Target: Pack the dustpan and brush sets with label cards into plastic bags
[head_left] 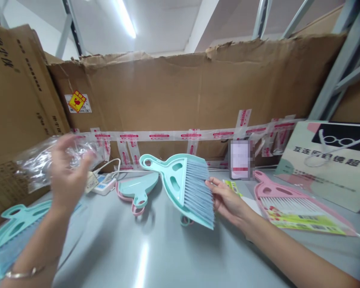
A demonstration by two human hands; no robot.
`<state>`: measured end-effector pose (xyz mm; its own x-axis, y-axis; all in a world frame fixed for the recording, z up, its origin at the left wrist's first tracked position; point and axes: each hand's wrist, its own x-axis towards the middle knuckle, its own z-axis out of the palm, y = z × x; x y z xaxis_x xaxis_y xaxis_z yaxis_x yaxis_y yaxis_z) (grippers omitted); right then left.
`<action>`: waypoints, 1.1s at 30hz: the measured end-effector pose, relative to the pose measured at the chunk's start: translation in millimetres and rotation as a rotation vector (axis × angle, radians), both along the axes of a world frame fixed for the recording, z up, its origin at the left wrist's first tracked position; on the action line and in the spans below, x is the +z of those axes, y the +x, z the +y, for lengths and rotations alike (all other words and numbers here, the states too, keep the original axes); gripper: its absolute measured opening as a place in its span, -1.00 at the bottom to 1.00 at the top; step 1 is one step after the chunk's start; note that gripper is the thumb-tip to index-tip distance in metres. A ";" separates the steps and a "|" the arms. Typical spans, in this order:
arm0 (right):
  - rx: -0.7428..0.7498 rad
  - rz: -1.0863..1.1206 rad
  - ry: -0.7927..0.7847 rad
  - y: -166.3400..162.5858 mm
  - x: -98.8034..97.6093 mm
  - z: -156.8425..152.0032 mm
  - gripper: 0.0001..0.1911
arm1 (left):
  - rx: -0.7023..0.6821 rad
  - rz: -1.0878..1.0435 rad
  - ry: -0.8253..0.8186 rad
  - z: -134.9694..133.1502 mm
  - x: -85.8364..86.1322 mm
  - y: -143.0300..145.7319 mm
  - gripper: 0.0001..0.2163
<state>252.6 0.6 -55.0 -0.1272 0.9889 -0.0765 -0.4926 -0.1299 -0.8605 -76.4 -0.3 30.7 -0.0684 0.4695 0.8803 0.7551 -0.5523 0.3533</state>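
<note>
My right hand grips a mint-green hand brush by the edge of its grey-blue bristles, holding it tilted above the grey table. My left hand is raised at the left and holds a crumpled clear plastic bag; the hand is blurred. A mint dustpan stacked on a pink one lies on the table between my hands.
A bagged pink brush set with a yellow-green label lies at the right. A bagged mint brush sits at the left edge. A white device with a cable, a printed bag and a cardboard wall stand behind.
</note>
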 end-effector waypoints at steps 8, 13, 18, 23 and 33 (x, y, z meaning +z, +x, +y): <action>0.069 -0.160 0.000 -10.3 6.4 -14.8 -0.71 | -0.932 -0.205 -0.509 -20.0 -45.2 85.2 -0.69; -0.451 -0.793 0.781 -10.2 15.4 -27.2 -0.73 | -0.887 0.025 -0.341 -32.7 -40.6 91.9 -0.66; -0.228 -1.184 1.120 -20.7 20.6 -43.8 -0.74 | -0.867 0.214 -0.251 -40.6 -38.6 102.6 -0.65; -0.455 -1.132 1.248 -25.2 28.7 -47.3 -0.74 | -0.748 0.289 -0.053 -41.0 -34.5 97.9 -0.69; -0.240 -0.969 1.443 -32.4 23.1 -52.7 -0.72 | -0.822 0.477 -0.048 -58.0 -31.6 104.2 -0.67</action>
<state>220.3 -52.1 -31.9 -0.4254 0.3164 0.8479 0.3298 0.9267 -0.1803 27.7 -58.3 -0.9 0.6608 0.2472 0.7087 0.2070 -0.9676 0.1445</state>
